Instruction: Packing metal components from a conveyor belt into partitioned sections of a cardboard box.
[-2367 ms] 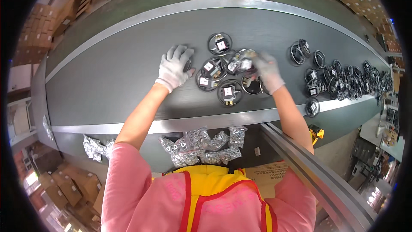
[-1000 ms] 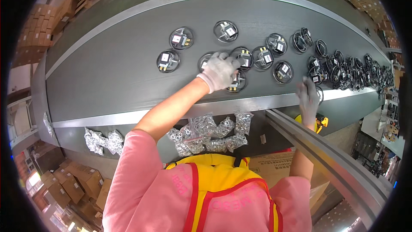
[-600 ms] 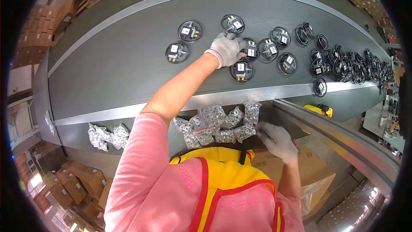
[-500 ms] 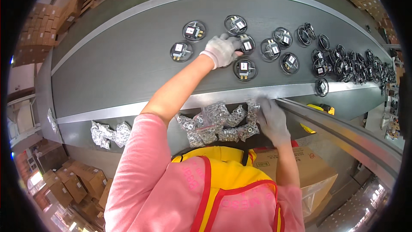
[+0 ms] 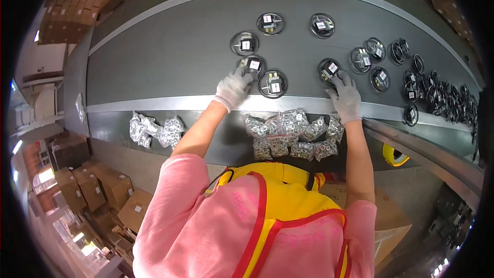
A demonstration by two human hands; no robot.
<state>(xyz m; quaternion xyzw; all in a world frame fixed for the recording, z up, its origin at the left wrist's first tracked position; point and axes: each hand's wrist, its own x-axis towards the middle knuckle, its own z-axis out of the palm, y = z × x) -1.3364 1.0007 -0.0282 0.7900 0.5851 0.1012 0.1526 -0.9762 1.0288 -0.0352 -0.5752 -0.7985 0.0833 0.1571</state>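
Both my hands wear white gloves and reach over a dark grey conveyor belt [image 5: 154, 56]. My left hand [image 5: 233, 87] grips the edge of a round black wire-coiled part [image 5: 251, 64] with a small white-labelled box in its middle. My right hand [image 5: 346, 95] lies with spread fingers, its fingertips touching another such part [image 5: 329, 69]. A third part [image 5: 272, 83] lies between the hands. More of them [image 5: 244, 44] [image 5: 270, 23] [image 5: 321, 24] lie farther back on the belt.
Clear bags of small metal rings are heaped [image 5: 293, 134] on the dark ledge below the belt's metal rail [image 5: 164, 104], with a second heap [image 5: 154, 129] to the left. Several round parts crowd the belt's right end [image 5: 437, 98]. Cardboard boxes [image 5: 103, 190] stand lower left. A yellow object [image 5: 393, 155] sits lower right.
My right hand has risen from the bags on the ledge up to a round part on the belt. My left hand has stayed on the belt while the parts have drifted left.
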